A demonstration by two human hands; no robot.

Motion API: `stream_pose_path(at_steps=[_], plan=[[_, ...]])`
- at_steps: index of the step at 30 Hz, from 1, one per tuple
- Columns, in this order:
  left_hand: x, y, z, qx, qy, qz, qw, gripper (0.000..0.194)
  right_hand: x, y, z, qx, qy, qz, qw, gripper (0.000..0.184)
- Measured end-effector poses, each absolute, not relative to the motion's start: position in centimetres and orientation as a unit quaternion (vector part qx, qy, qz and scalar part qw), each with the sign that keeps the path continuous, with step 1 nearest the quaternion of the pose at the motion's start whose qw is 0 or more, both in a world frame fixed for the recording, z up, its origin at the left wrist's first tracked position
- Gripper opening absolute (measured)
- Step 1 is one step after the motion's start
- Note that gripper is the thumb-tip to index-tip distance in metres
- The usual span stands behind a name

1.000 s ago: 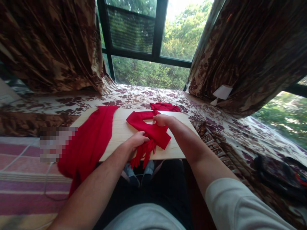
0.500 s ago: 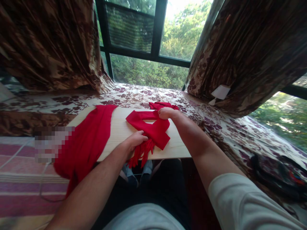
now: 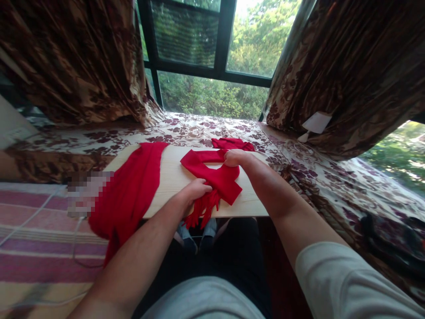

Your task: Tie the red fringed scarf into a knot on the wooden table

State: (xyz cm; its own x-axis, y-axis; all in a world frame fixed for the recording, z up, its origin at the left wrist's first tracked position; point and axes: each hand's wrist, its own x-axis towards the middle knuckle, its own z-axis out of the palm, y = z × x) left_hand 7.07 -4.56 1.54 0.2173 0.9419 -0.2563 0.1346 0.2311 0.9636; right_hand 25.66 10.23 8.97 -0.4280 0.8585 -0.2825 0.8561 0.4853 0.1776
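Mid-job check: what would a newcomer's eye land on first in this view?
First, the fringed red scarf looped on the pale wooden tabletop, with the left hand at its near end by the fringe and the right hand on its far right bend. Next, the larger red cloth draped over the tabletop's left end. Beyond, the bright window between patterned curtains stands out.

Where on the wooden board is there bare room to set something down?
The widest bare patch of the board lies between the draped red cloth and the looped scarf; a smaller one between the scarf and right forearm. Crowded: around the left hand at the fringe, and around the right hand.
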Motion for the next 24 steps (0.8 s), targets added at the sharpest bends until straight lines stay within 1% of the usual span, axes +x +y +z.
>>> stream_pose_path(at_steps=[2, 5, 10, 15, 20, 22, 24], plan=[[7.1, -4.6, 1.6, 0.508, 0.513, 0.342, 0.601, 0.018, 25.8, 10.4, 9.3, 0.518, 0.841, 0.009, 0.155, 0.04], [7.1, -4.5, 1.6, 0.497, 0.507, 0.348, 0.613, 0.013, 26.1, 10.6, 9.5, 0.533, 0.836, 0.005, 0.13, 0.038], [7.2, -4.6, 1.5, 0.491, 0.508, 0.356, 0.612, 0.013, 26.4, 10.8, 8.6, 0.535, 0.835, 0.024, 0.127, 0.037], [7.3, -4.7, 1.4, 0.489, 0.504, 0.365, 0.611, 0.011, 26.6, 10.7, 7.4, 0.504, 0.859, 0.051, 0.072, 0.038], [7.2, -4.4, 1.0, 0.492, 0.492, 0.369, 0.616, 0.016, 27.1, 10.8, 6.5, 0.524, 0.848, 0.055, 0.057, 0.057], [7.1, -4.3, 0.8, 0.498, 0.482, 0.373, 0.617, 0.02, 27.5, 11.0, 6.1, 0.551, 0.833, 0.038, 0.029, 0.062], [7.1, -4.3, 0.7, 0.501, 0.479, 0.374, 0.617, 0.022, 28.0, 11.3, 5.7, 0.576, 0.817, 0.012, -0.014, 0.062]])
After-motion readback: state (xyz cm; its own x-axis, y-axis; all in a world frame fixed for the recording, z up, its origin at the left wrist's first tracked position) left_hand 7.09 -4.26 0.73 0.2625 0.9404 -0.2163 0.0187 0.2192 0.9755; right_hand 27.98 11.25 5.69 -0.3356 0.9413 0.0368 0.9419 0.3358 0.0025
